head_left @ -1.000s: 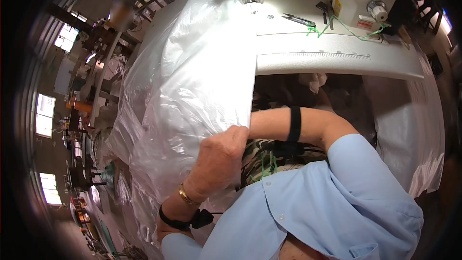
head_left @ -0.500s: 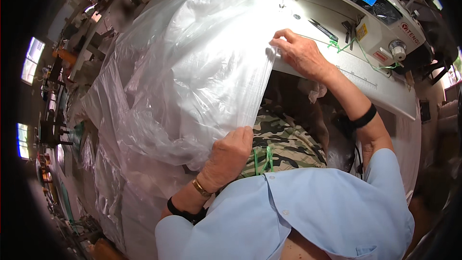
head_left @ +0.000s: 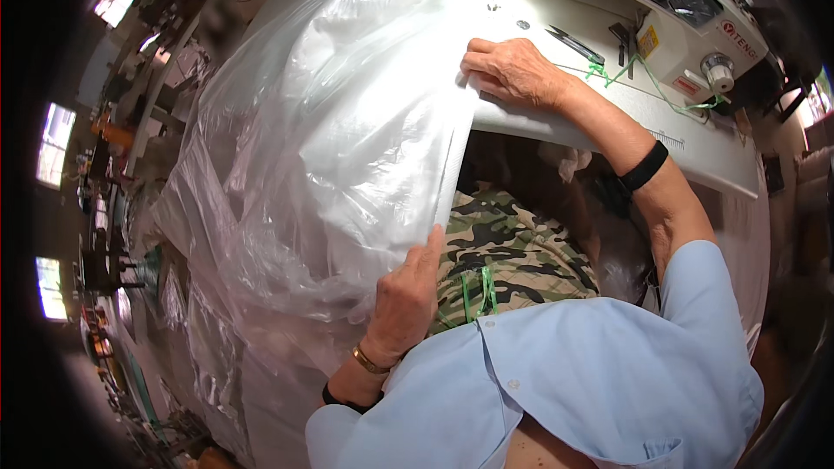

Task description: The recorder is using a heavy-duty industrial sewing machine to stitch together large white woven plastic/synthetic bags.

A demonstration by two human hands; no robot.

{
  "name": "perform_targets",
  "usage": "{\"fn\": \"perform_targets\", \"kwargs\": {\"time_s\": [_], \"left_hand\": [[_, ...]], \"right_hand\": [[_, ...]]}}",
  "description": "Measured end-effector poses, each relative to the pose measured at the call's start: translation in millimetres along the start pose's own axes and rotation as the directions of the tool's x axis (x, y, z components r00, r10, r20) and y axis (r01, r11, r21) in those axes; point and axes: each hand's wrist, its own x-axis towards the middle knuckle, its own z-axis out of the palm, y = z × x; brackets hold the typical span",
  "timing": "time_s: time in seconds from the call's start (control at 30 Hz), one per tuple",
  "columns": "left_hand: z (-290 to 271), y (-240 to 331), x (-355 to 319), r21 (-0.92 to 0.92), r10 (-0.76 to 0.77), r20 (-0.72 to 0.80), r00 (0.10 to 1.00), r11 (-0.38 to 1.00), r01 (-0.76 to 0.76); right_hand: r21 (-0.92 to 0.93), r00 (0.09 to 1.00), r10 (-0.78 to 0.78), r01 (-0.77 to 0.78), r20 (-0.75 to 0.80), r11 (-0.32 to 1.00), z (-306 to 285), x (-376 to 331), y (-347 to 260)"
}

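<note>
A large, shiny white plastic sheet (head_left: 339, 148) is bunched across the table on the left and hangs over its near side. Its right edge is folded into a narrow straight band running between my hands. My right hand (head_left: 512, 71) pinches the far end of that band, just short of the needle area of a white sewing machine (head_left: 669, 26). Nearer my lap, my left hand (head_left: 405, 300) is closed on the lower end of the folded edge, its index finger lying along it. The bright lamp washes out the plastic beside the needle.
Thread snips (head_left: 577, 45) and a small dark tool (head_left: 621, 42) lie on the machine bed. Green string (head_left: 651, 78) trails over to the hand wheel knob (head_left: 718, 74). Other work tables and windows stand far left.
My right hand has moved left and turned more palm-down over the sheet's edge. The left index finger has stretched along the fold, which now looks flatter and neater.
</note>
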Motion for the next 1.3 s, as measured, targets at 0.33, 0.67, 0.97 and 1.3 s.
{"fn": "perform_targets", "kwargs": {"time_s": [0.33,0.67,0.97,1.3], "left_hand": [[22.9,-3.9,45.6,-0.291,0.046,0.063,0.997,0.956,-0.026],[19.1,-27.0,123.8,-0.138,0.169,0.027,0.985,0.977,-0.163],[18.1,-33.7,210.7,-0.003,0.231,-0.007,0.973,0.973,-0.231],[12.0,-41.4,261.4,-0.112,0.066,-0.027,0.997,0.991,-0.068]], "right_hand": [[-0.187,0.943,0.221,-0.271,-0.251,0.944,11.3,-3.6,6.9],[-0.209,0.94,0.224,-0.281,-0.257,0.937,9.3,-10.8,5.1],[-0.201,0.921,0.332,-0.371,-0.202,0.907,10.9,-7.4,4.5],[-0.125,0.897,0.379,-0.413,-0.227,0.902,10.5,0.5,13.1]]}}
